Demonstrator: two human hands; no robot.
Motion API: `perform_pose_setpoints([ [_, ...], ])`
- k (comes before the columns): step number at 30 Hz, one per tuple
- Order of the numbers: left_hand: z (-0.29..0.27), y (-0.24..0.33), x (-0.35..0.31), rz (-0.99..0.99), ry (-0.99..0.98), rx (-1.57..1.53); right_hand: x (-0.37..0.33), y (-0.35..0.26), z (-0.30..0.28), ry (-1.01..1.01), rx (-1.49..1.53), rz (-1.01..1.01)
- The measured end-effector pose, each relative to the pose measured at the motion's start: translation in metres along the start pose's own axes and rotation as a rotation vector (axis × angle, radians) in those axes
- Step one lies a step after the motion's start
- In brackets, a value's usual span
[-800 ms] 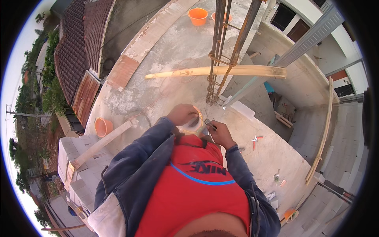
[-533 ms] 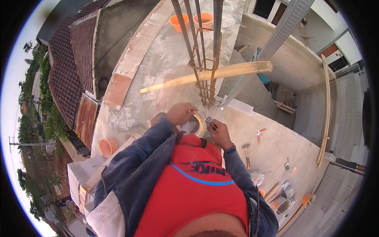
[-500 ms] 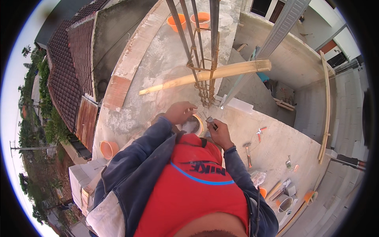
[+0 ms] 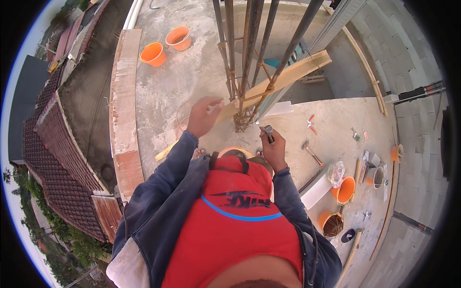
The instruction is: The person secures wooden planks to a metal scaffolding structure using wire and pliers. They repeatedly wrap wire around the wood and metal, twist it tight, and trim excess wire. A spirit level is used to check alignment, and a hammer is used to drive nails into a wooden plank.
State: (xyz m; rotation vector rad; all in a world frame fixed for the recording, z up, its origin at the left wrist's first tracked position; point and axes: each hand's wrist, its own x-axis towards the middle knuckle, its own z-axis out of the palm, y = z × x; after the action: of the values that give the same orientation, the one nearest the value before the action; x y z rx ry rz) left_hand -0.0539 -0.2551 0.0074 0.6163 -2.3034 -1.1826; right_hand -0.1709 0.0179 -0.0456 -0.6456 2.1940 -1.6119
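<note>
The left hand (image 4: 202, 117) is raised over the concrete slab (image 4: 165, 89), loosely open, fingers pointing toward the rebar column (image 4: 247, 57); it overlaps the wooden plank (image 4: 283, 79) from this angle, and whether it touches the wood I cannot tell. The right hand (image 4: 273, 152) is closed around a short metal-headed tool (image 4: 269, 130), held just to the right of the column's foot, its head pointing away from the body; the exact kind is too small to make out. The plank slants past the column, its right end out beyond the slab's far edge, over a sunken area. A bucket rim (image 4: 249, 152) shows in front of the red shirt (image 4: 230, 230).

Between the right hand and the slab's right edge lie red-handled pliers (image 4: 311, 126) and, nearer the body, a hammer (image 4: 314, 154). Beyond the hammer's handle end are a clear plastic bag (image 4: 335, 173), a long white block (image 4: 316, 190) and an orange bucket (image 4: 342, 192). Two more orange buckets (image 4: 152, 55) stand side by side near the slab's far left corner, beside its board-lined left edge.
</note>
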Motion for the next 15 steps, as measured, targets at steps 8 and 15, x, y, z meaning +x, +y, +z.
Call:
perform_pose_setpoints([
  [8, 0.010, -0.007, 0.030, 0.022, -0.106, -0.137, 0.011, -0.022, 0.036, 0.134, -0.123, -0.024],
  [15, -0.003, 0.020, 0.023, 0.217, -0.048, -0.036, 0.026, -0.020, 0.046, 0.153, -0.123, 0.048],
])
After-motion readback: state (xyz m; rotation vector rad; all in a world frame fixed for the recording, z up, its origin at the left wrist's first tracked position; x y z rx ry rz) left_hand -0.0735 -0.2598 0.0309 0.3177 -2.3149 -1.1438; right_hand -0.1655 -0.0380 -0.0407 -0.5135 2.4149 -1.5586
